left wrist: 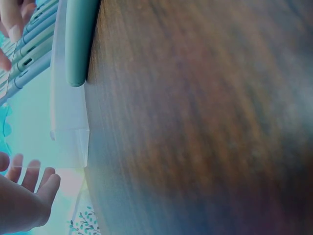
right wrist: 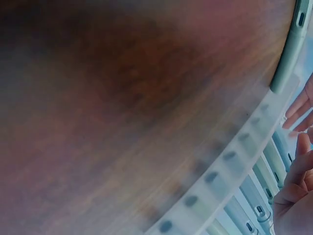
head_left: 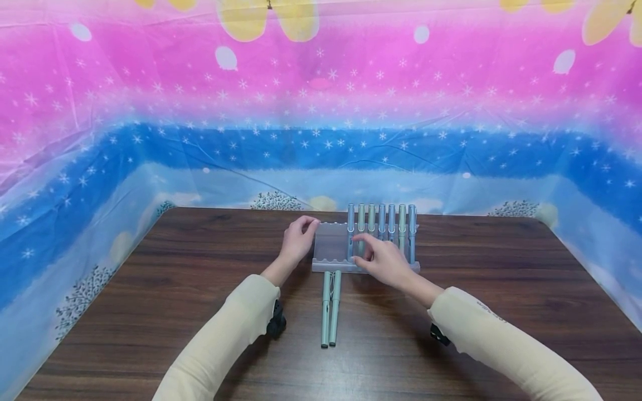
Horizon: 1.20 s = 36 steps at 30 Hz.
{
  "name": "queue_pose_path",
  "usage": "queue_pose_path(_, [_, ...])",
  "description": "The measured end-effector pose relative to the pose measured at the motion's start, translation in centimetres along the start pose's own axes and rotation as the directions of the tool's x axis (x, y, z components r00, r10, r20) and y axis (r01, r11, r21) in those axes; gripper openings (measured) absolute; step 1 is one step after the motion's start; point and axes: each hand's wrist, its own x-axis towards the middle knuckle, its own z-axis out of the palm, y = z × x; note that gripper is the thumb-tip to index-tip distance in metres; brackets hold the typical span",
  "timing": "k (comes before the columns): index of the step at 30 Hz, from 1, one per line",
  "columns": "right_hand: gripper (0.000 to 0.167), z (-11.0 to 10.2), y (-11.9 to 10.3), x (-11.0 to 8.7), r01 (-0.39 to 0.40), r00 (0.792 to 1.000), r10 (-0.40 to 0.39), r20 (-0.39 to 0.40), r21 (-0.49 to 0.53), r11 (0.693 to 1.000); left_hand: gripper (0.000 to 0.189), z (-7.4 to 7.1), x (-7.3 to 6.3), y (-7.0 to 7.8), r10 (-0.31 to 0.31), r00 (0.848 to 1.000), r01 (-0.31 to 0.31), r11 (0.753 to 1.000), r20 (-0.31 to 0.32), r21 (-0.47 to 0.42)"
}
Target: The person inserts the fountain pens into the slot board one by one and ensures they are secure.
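A clear plastic pen rack (head_left: 331,243) with scalloped edges stands on the table. Several capped pens, blue-grey and pale green, lean upright in its middle and right slots, while the left part shows bare plastic. My left hand (head_left: 299,239) holds the rack's upper left edge; in the left wrist view, its fingers (left wrist: 30,177) show through the clear plastic. My right hand (head_left: 386,260) is in front of the pens, thumb and forefinger apart beside the leftmost blue-grey pen (head_left: 350,217). Whether they touch it is unclear. Two green pens (head_left: 331,309) lie side by side before the rack.
The dark wood-grain table (head_left: 225,234) extends to both sides of the rack. Behind it hangs a pink and blue cloth (head_left: 321,145) with snowflakes, close to the table's back edge. Dark wrist cameras (head_left: 276,320) sit under the cream sleeves.
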Motion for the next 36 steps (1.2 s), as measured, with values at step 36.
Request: queue_pose_path(36, [0.036,1.8,-1.3,-1.5,-0.139,0.943,0.057,0.327,0.231,0.963,0.022,0.0,0.0,-0.1,0.013,1.000,-0.014,1.000,-0.007,-0.019])
